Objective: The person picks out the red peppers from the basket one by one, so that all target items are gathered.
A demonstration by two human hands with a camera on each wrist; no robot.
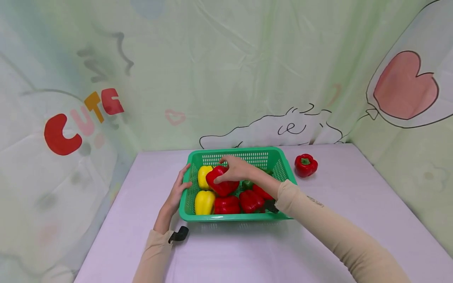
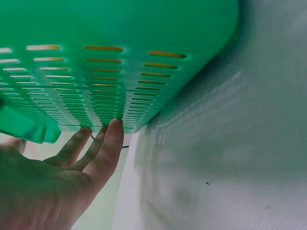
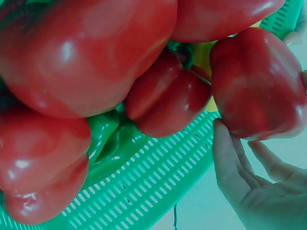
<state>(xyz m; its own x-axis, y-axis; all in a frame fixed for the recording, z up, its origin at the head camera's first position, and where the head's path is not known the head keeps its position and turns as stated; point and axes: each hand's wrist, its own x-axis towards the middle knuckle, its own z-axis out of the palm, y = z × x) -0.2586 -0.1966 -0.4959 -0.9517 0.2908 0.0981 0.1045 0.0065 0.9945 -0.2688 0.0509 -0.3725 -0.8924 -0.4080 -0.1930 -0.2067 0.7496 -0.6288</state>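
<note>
My right hand (image 1: 238,168) grips a red bell pepper (image 1: 218,181) over the left half of a green plastic basket (image 1: 231,217). In the right wrist view, its fingers lie along the lower side of that pepper (image 3: 259,86). At the basket's left side, my left hand (image 1: 177,192) holds the rim, thumb over it and fingers against the outer wall. The left wrist view shows those fingertips (image 2: 114,127) on the slotted side. Yellow bell peppers (image 1: 204,203) sit at the basket's left, with several red bell peppers (image 1: 252,201) and green peppers (image 1: 247,184) farther right.
One more red bell pepper (image 1: 306,165) stands on the table outside the basket, off its right back corner. A pale lilac cloth (image 1: 240,255) covers the table. Behind it hangs a printed curtain (image 1: 226,78).
</note>
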